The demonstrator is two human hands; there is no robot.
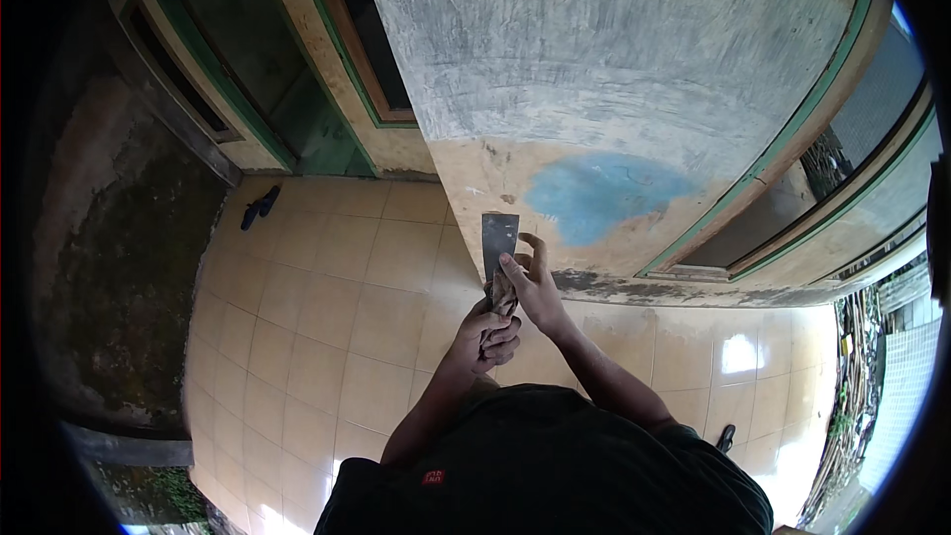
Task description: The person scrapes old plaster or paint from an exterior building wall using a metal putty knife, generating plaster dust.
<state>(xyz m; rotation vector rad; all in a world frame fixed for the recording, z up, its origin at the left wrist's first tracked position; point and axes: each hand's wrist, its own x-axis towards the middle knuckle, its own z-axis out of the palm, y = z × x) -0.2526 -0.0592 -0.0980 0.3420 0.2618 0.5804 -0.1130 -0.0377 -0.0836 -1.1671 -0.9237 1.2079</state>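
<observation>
A putty knife (499, 236) with a broad, dull grey blade points up towards the wall. My left hand (487, 334) grips it at the handle, which is mostly hidden by the fingers and a crumpled, dirty brown wrapping (503, 297), perhaps cloth. At the blade's right edge is the thumb of my right hand (541, 296). The index finger of that hand is raised and bent away from the blade; whether the hand grips anything is unclear. Beyond the blade stands a painted wall (609, 52), whitish grey and streaked above, beige below, with a blue patch (605, 193).
Beige floor tiles (312, 312) surround me. A green-edged doorway (260, 67) is at upper left, with dark sandals (260, 208) before it. A window frame (750, 238) borders the wall at right. Another sandal (726, 438) lies at lower right, near stacked sticks (854, 386).
</observation>
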